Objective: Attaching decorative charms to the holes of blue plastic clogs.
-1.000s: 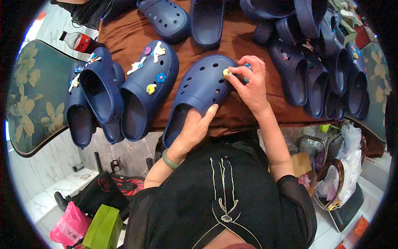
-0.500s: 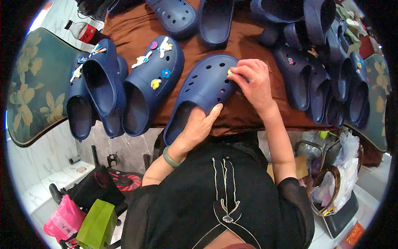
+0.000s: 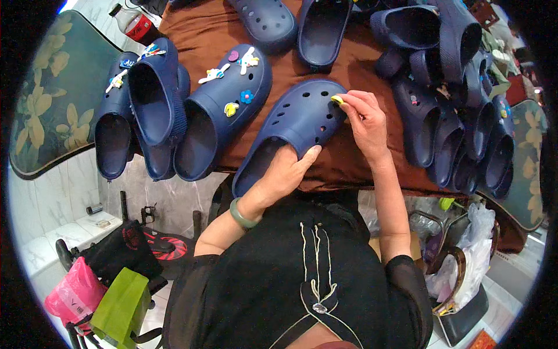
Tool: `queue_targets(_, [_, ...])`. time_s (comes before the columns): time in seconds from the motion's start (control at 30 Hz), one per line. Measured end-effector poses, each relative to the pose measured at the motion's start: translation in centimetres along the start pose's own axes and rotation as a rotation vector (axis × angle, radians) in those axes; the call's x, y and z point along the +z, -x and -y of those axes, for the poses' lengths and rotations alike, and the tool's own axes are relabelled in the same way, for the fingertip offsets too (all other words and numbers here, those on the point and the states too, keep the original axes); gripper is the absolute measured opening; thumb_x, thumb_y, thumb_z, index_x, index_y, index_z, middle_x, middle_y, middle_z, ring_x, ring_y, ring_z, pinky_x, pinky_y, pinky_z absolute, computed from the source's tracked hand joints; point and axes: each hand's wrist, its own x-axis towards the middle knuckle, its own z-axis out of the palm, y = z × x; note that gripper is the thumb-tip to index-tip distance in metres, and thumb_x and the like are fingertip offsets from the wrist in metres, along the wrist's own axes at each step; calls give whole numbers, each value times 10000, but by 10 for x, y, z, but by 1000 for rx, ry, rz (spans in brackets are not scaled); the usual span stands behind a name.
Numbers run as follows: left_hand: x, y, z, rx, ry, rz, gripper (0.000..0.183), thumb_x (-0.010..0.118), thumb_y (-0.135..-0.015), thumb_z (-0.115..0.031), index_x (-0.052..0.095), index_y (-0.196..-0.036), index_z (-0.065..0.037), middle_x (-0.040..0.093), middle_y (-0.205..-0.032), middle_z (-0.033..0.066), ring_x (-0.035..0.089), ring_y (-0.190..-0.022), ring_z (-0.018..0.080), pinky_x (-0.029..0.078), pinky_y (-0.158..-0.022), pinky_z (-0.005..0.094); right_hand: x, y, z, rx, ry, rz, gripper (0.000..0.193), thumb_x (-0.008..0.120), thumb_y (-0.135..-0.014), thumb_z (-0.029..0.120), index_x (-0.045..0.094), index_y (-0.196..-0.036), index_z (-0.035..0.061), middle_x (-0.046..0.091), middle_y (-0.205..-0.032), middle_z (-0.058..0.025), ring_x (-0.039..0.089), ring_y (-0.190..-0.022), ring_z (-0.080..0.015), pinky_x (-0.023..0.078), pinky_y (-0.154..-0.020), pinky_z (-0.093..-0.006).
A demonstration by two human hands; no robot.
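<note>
A plain navy clog (image 3: 279, 125) with round holes lies on the brown cloth in front of me, toe pointing away. My left hand (image 3: 285, 174) grips it at the opening, thumb on the upper and fingers inside, where they are hidden. Between thumb and fingertips, my right hand (image 3: 363, 113) pinches a small yellow shoe charm (image 3: 337, 100) at a hole near the toe's right side. Whether the charm's stem sits in the hole, I cannot tell. To the left lies a matching clog (image 3: 224, 107) with a purple button, white figures, a blue flower and a yellow charm fixed in it.
Decorated navy clogs (image 3: 154, 99) stand piled at the left, and several more (image 3: 418, 113) at the right. Two plain ones (image 3: 325, 35) lie at the far side. A bottle with a red label (image 3: 136, 26) stands beyond the brown cloth (image 3: 349, 160). Floral chair backs (image 3: 58, 99) flank the table.
The yellow charm shows more between my right fingertips and now stands tilted at the toe hole. My left hand keeps its grip on the clog. The whole view has turned slightly.
</note>
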Motion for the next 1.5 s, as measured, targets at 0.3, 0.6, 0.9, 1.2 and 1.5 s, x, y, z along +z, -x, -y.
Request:
queue_targets(0.3, [-1,0,-3,16,45,36,471,576,-939,-196,447,-1340,14,506,-1318,129,473,-1216,219,338,-1057,344,1,7,0,242,-260,-45,134,679,-839,83,694,-952,12,653,-944,-92,604,-883,-231,481,-784,-310])
queue_targets(0.6, [-1,2,-8,12,-15,22,424,569,-939,-199,494,-1294,21,557,-1261,136,522,-1165,220,383,-1011,338,-12,6,16,-521,751,40,257,663,-720,122,674,-970,61,595,-959,-33,570,-885,-208,434,-843,-376])
queue_targets(0.9, [-4,-5,2,101,-19,-7,423,549,-937,-210,490,-1270,44,558,-1240,223,537,-1156,335,407,-986,391,-10,-19,24,-629,802,317,166,582,-687,148,646,-794,39,574,-906,-71,532,-904,-228,409,-882,-384])
queue_targets(1.2, [-3,-3,-3,-1,28,31,435,570,-942,-204,474,-1303,19,547,-1257,123,515,-1158,212,376,-1019,344,-18,-30,2,-168,135,311,204,729,-711,55,654,-901,57,667,-953,-70,613,-937,-276,482,-830,-366])
queue_targets(1.5, [-2,-1,-1,65,5,21,440,566,-940,-194,467,-1313,18,535,-1274,148,506,-1181,244,365,-1031,355,-14,-22,27,-351,535,245,179,724,-718,117,669,-883,72,629,-874,-59,593,-871,-257,485,-770,-379])
